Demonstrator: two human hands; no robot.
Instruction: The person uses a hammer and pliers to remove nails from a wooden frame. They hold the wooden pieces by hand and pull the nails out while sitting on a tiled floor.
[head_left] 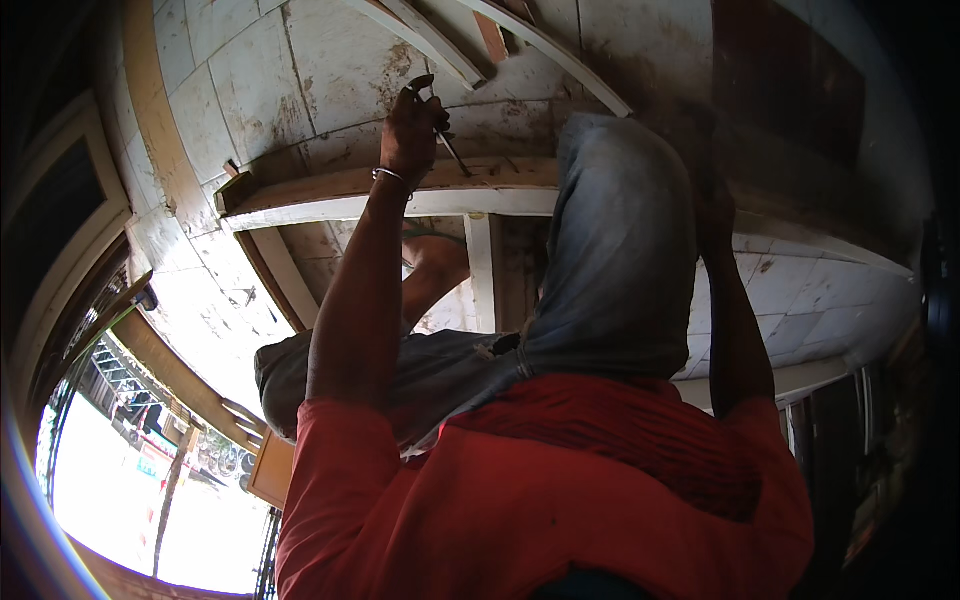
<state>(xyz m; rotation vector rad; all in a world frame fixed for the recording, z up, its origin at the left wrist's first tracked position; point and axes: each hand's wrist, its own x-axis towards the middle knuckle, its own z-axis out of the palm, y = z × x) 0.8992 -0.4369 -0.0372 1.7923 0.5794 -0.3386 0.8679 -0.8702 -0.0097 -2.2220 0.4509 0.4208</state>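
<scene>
My left hand (408, 138) is closed round a thin metal rod (455, 155), its fingers curled near the upper end. The rod slants down to the right, and its lower tip meets the top of a long wooden beam (330, 190). Whether the rod has a handle is hidden by the fingers. A small nail-like spike (510, 163) stands up from the beam to the right of the tip. My right hand (712, 205) is beyond my raised knee, dark and smeared by motion. I cannot make out its fingers or anything in them.
My jeans-covered knee (625, 220) rises over the middle of the beam. A white cross-piece (482, 270) joins the frame below it. Loose wooden strips (560, 55) lie on the dirty tiled floor (245, 95) ahead. A dark brown panel (785, 80) is at the far right.
</scene>
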